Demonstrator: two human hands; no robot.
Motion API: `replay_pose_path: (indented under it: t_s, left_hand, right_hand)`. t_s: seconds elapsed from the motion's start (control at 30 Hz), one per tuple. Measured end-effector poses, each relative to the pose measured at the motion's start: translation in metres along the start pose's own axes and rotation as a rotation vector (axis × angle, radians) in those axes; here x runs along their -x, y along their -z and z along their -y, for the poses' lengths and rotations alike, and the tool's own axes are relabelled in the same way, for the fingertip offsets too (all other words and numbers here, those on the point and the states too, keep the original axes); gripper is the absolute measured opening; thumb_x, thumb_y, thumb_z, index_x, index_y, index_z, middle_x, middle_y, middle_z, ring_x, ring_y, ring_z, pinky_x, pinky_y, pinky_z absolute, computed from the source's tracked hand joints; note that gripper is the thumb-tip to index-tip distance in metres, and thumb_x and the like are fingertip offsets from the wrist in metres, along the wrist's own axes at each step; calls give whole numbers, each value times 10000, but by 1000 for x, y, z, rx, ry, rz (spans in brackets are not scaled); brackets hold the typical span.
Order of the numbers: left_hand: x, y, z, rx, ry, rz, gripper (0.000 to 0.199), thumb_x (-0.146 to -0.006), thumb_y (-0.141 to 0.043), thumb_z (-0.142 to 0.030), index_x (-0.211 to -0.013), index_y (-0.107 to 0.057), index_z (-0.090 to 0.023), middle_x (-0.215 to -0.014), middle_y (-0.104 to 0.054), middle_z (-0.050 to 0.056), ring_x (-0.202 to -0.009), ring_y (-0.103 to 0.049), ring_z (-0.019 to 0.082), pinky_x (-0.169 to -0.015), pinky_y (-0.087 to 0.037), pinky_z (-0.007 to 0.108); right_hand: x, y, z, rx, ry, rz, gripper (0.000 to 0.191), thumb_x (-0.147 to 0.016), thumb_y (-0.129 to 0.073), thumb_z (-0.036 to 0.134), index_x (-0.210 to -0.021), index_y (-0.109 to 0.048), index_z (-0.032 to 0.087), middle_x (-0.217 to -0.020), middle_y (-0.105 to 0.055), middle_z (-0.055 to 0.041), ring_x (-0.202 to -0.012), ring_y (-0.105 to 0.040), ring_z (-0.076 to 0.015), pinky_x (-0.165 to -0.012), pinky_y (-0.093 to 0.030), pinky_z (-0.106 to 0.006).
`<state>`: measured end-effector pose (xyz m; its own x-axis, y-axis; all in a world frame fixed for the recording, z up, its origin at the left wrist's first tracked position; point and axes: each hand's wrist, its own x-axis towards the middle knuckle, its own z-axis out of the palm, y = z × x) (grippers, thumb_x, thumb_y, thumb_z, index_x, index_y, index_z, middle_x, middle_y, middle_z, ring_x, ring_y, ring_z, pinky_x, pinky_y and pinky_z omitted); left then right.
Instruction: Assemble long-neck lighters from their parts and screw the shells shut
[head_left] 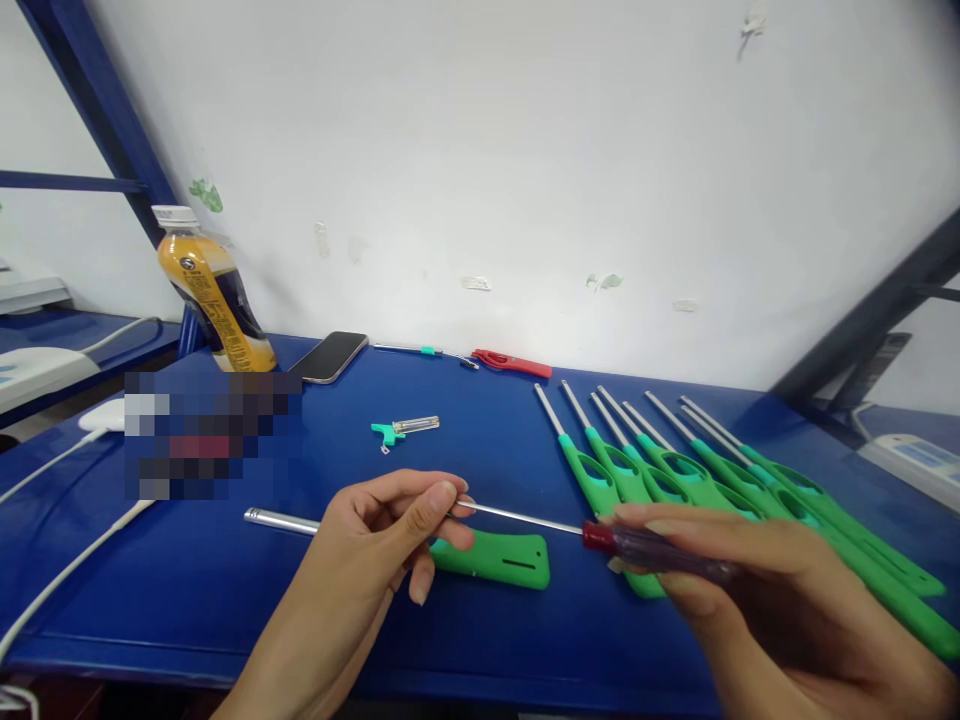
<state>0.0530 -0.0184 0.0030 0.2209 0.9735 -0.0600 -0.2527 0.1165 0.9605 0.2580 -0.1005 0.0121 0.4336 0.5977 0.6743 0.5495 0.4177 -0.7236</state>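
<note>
My right hand (780, 590) is wrapped round the dark reddish handle of a screwdriver (525, 516), its thin metal shaft pointing left. The thumb and forefinger of my left hand (397, 530) are pinched together at the shaft's tip; whatever lies between them is hidden. Under my left hand a green long-necked lighter (499, 558) lies on the blue table (315, 610), its metal tube reaching out to the left and its middle covered by the hand. Beyond my hands lies a small clear fuel tank with a turquoise trigger piece (401, 430).
Several green long-necked lighters (641, 470) lie fanned out at the right. Along the wall are a red lighter casing (514, 363) and a thin rod with a wire (409, 349). A phone (331, 357), a yellow drink bottle (214, 295) and white cables (67, 570) are at the left.
</note>
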Motion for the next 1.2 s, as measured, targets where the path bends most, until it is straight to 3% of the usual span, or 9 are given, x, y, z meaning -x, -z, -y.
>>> replay_pose_path:
  t_s: [0.1, 0.23, 0.33, 0.6, 0.77, 0.97, 1.1, 1.2]
  left_hand:
    - [0, -1, -1, 30, 24, -24, 462, -725, -983, -613, -846, -864, -183, -670, -720, 35, -463, -366, 35, -422, -309, 163]
    - [4, -2, -4, 78, 110, -11, 463, -677, -1015, -596, -859, -869, -196, -767, -769, 67, -563, -519, 90, -489, -400, 185]
    - [6, 0, -1, 99, 129, 25, 413, -735, -992, -581, -933, -880, -236, -841, -788, 55, -613, -546, 89, -554, -445, 179]
    - [3, 5, -1, -112, -67, 126, 202, -847, -928, -461, -875, -886, -265, -721, -750, 14, -628, -619, 114, -629, -526, 200]
    - [8, 0, -10, -259, -90, 197, 173, -874, -861, -399, -789, -884, -251, -769, -778, 54, -632, -649, 159, -552, -521, 229]
    - [18, -16, -9, -256, -10, 22, 174, -721, -955, -392, -853, -907, -289, -734, -790, 43, -636, -664, 187, -518, -496, 239]
    - [22, -24, -3, -326, -108, -1, 138, -802, -898, -298, -923, -903, -363, -813, -827, -2, -783, -764, 215, -733, -593, 271]
    - [20, -26, 15, -394, -289, 65, 200, -863, -889, -251, -997, -888, -399, -839, -829, -45, -771, -776, 189, -823, -612, 277]
  right_hand:
    - [-1, 2, -6, -11, 52, 22, 98, -951, -830, 416, -942, -789, 327, -931, -847, -7, -836, -840, -235, -671, -713, -305]
    - [-4, 8, -13, -18, 68, 46, 88, -953, -828, 396, -970, -788, 319, -917, -841, -3, -822, -844, -219, -692, -717, -286]
    - [-7, 13, -17, -17, 93, 85, 46, -969, -807, 337, -992, -780, 308, -942, -845, -15, -800, -843, -213, -692, -720, -284]
    - [-14, 18, -21, -5, 62, 112, 59, -999, -769, 364, -1023, -765, 310, -943, -840, -20, -736, -832, -192, -642, -701, -241]
    - [-15, 25, -22, -1, 54, 84, 84, -1004, -758, 387, -1023, -770, 306, -917, -827, -7, -716, -822, -170, -665, -694, -220]
    - [-17, 28, -23, 32, 86, 77, 94, -981, -780, 395, -1019, -766, 310, -873, -834, 3, -737, -824, -175, -672, -688, -204]
    - [-16, 25, -21, 4, 108, 34, 78, -970, -786, 358, -1029, -765, 312, -878, -827, 7, -728, -819, -177, -677, -690, -220]
    - [-17, 28, -23, -14, 131, 27, 91, -967, -786, 321, -1056, -767, 317, -888, -822, 10, -688, -805, -176, -654, -689, -246]
